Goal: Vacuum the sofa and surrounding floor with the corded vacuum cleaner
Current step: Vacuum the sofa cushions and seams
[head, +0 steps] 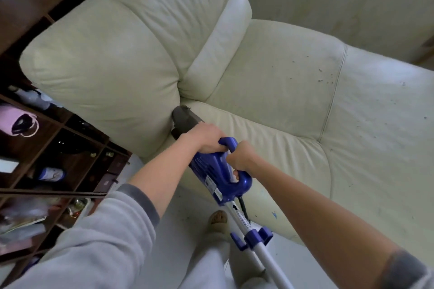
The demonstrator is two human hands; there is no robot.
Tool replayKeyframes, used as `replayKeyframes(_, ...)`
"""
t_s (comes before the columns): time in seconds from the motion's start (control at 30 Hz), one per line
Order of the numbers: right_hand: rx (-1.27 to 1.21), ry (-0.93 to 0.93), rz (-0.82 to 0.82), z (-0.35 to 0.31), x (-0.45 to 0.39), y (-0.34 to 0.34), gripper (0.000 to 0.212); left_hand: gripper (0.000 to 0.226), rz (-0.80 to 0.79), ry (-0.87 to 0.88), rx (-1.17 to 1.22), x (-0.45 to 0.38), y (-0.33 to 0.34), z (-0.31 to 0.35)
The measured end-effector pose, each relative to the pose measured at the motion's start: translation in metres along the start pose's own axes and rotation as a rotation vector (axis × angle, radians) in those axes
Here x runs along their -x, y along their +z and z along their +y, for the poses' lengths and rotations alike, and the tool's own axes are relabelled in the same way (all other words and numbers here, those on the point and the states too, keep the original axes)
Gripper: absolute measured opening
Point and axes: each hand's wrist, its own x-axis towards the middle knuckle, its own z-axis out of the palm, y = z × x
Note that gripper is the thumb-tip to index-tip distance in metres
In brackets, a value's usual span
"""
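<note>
- So we've got the big cream leather sofa (270, 82) filling most of the view, with dark specks scattered over the right seat cushion.
- On the left there's a dark brown wooden cubby shelf (77, 145) right beside the sofa's fat armrest, with bottles and a pink bag in its compartments.
- The pale grey floor (187, 213) shows at the bottom, between the shelf and the sofa front.
- We're holding the blue corded vacuum cleaner (211, 169) up at the seat; its grey nozzle (184, 118) is tucked into the crease where the armrest meets the seat cushion, and its white tube with blue cord hooks runs back down towards us.
- Our left hand (206, 137) is wrapped around the front of the vacuum body, just behind the nozzle.
- Our right hand (240, 157) is curled tight round the blue loop handle.
- A thin black cord (243, 206) hangs off the back of the blue body.
</note>
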Motion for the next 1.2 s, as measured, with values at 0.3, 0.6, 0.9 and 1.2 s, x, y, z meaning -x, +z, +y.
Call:
replayKeyframes(0.3,0.092,-0.065,-0.029,0.023,0.018,-0.004,0.005,0.026,0.048,-0.016,-0.01,0.011,0.006,0.029)
replayKeyframes(0.6,0.123,-0.086,-0.048,0.06,0.06,-0.016,0.01,0.025,0.029,-0.046,0.002,0.039,0.005,0.084)
replayKeyframes(0.9,0.089,-0.11,-0.043,0.101,0.1,-0.015,0.007,0.025,0.03,-0.051,-0.021,0.07,0.015,0.135)
replayKeyframes(1.2,0.081,-0.11,-0.027,0.111,0.114,-0.016,0.013,0.032,0.057,-0.108,-0.035,0.08,0.021,0.149)
